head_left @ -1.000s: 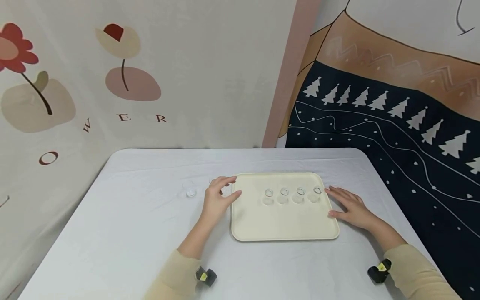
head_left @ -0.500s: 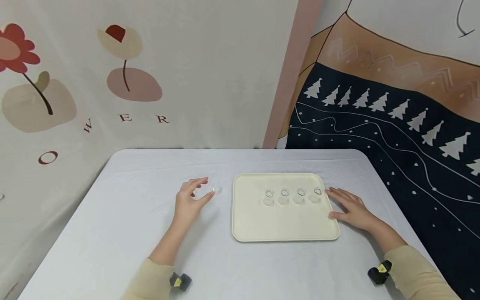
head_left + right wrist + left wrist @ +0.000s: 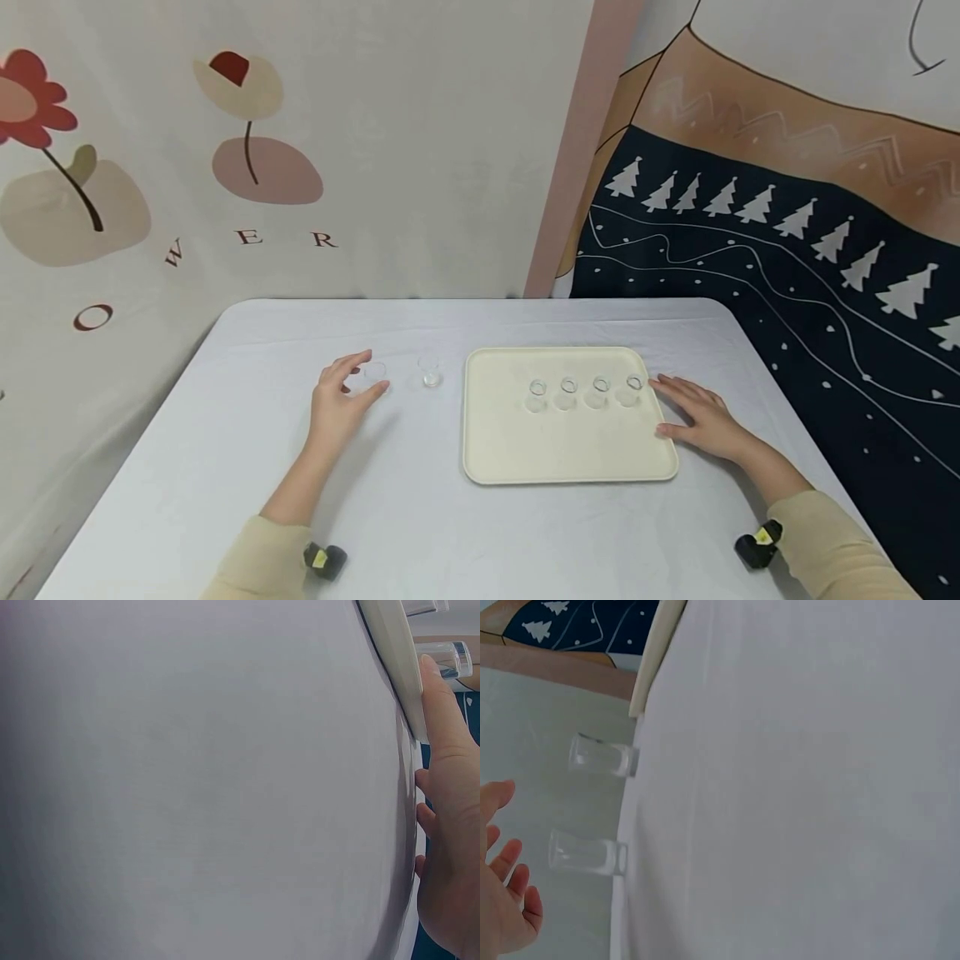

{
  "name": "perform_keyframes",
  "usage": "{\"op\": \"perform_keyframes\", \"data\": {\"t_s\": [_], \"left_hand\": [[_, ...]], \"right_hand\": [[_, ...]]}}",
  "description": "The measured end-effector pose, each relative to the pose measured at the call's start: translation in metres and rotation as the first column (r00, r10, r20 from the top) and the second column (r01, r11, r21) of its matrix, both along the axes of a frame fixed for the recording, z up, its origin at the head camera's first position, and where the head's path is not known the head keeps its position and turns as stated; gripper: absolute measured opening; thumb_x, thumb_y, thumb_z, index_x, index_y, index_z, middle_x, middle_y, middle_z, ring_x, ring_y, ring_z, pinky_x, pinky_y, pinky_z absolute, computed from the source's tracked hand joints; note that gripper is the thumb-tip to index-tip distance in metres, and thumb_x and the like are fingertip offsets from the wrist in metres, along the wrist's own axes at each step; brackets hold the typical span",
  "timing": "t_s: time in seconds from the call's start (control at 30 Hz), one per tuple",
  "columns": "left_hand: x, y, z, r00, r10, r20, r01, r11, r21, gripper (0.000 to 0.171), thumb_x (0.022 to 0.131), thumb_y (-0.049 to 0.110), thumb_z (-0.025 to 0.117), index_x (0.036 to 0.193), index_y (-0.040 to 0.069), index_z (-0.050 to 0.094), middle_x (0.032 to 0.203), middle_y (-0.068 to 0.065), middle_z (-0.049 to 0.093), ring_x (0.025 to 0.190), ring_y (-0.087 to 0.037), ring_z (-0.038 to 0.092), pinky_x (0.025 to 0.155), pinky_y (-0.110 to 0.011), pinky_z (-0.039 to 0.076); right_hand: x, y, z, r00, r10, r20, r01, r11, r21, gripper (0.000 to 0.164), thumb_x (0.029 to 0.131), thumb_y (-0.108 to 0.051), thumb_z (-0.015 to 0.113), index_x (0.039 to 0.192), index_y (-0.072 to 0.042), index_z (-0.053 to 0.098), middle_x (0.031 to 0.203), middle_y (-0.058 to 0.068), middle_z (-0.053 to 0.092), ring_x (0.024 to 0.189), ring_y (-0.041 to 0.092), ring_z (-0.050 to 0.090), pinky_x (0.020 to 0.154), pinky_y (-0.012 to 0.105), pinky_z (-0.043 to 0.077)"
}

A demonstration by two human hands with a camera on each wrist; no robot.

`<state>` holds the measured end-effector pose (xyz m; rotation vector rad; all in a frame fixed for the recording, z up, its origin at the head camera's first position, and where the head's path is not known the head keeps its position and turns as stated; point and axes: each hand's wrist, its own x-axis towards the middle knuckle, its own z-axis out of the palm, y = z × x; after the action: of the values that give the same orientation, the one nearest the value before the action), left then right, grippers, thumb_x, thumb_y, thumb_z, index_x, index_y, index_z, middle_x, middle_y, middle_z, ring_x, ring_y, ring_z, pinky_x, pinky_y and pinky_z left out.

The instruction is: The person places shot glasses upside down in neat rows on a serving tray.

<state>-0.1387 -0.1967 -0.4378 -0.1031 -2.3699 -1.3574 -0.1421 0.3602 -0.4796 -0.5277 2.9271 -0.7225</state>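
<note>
My left hand (image 3: pixel 337 410) is held over the left part of the table, thumb and fingers spread apart with nothing between them. Just past its fingertips stands a small clear shot glass (image 3: pixel 375 372); the left wrist view shows this glass (image 3: pixel 589 853) upright, apart from the fingers (image 3: pixel 505 857). A second shot glass (image 3: pixel 431 377) stands to its right. On the right, my right hand (image 3: pixel 703 422) touches the edge of a cream tray (image 3: pixel 570 454) with its thumb and fingers extended. Several matching shot glasses (image 3: pixel 566 396) stand in a row on that tray.
A white cloth (image 3: pixel 450 533) covers the table, whose far edge meets a printed curtain (image 3: pixel 420 167). Dark fabric with white trees (image 3: pixel 750 250) hangs at the right. Each wrist wears a small black camera (image 3: pixel 326 561).
My left hand has moved left from the tray's left edge, past the nearer shot glass, to the far-left one. The right hand and the tray have stayed put.
</note>
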Motion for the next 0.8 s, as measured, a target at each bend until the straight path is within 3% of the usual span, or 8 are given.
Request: {"op": "perform_keyframes", "data": {"t_s": [0.23,0.53,0.8], "left_hand": [[-0.009,-0.017,-0.011,0.994,-0.018,0.111,0.015,1.0,0.023,0.054,0.08,0.01,0.079,0.129,0.003,0.058,0.12,-0.012,0.062,0.105,-0.022,0.047,0.077,-0.03,0.035],[-0.014,-0.024,-0.023,0.969,-0.052,0.243,0.051,0.999,0.01,0.057,0.082,0.017,0.078,0.132,0.002,0.054,0.124,-0.014,0.061,0.111,-0.027,0.046,0.08,-0.035,0.036],[-0.018,-0.027,-0.032,0.952,-0.067,0.3,0.065,0.998,0.016,0.056,0.082,0.017,0.077,0.131,0.001,0.055,0.125,-0.019,0.057,0.116,-0.033,0.046,0.101,-0.049,0.031]], "right_hand": [[0.001,-0.001,0.002,1.0,-0.003,0.003,0.003,1.0,0.001,0.077,0.083,-0.045,0.07,0.146,-0.014,0.038,0.149,0.025,0.03,0.135,0.047,0.018,0.101,0.069,0.008],[0.002,-0.003,0.005,1.0,-0.011,0.009,0.011,1.0,0.003,0.077,0.083,-0.045,0.07,0.146,-0.014,0.038,0.149,0.025,0.03,0.136,0.047,0.017,0.101,0.069,0.008],[0.004,-0.004,0.006,1.0,-0.004,-0.003,0.004,1.0,0.005,0.075,0.084,-0.044,0.069,0.146,-0.014,0.038,0.148,0.025,0.031,0.135,0.047,0.018,0.101,0.068,0.008]]}}
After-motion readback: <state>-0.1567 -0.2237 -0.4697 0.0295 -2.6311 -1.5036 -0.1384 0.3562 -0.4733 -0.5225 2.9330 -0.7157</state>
